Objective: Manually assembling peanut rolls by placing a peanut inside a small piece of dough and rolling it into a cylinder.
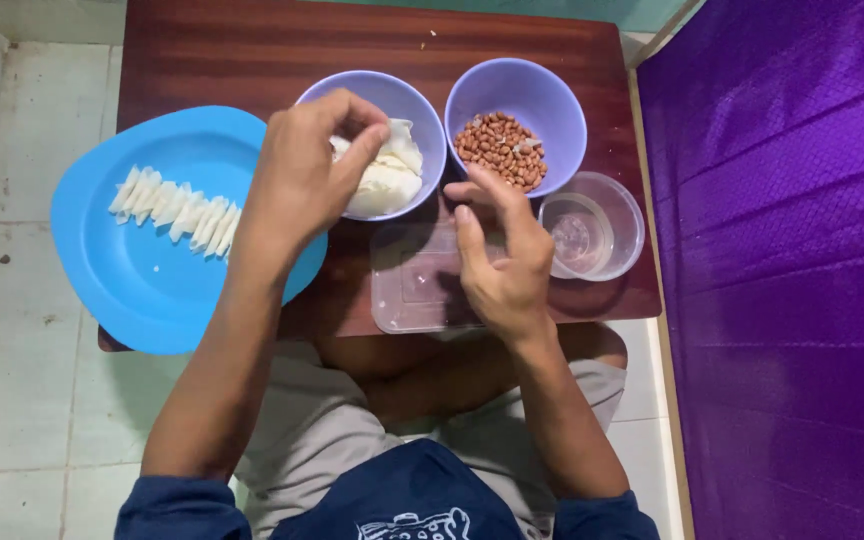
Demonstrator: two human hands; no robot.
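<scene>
My left hand (302, 180) hovers over the rim of a lilac bowl (422, 110) and pinches a thin white wrapper sheet (392, 165) from the stack lying in it. My right hand (502, 255) hangs above a clear rectangular plastic lid (407, 285), fingers loosely apart and holding nothing that I can see, its fingertips close to a second lilac bowl (542, 85) filled with brown peanuts (500, 148). A blue plate (122, 280) on the left carries a row of several folded white pieces (177, 208).
A small clear round container (607, 215) with a little liquid stands right of my right hand. Everything rests on a low dark wooden table (232, 55). A purple mat (792, 270) lies on the right, pale floor tiles (12, 390) on the left. My knees sit under the table's near edge.
</scene>
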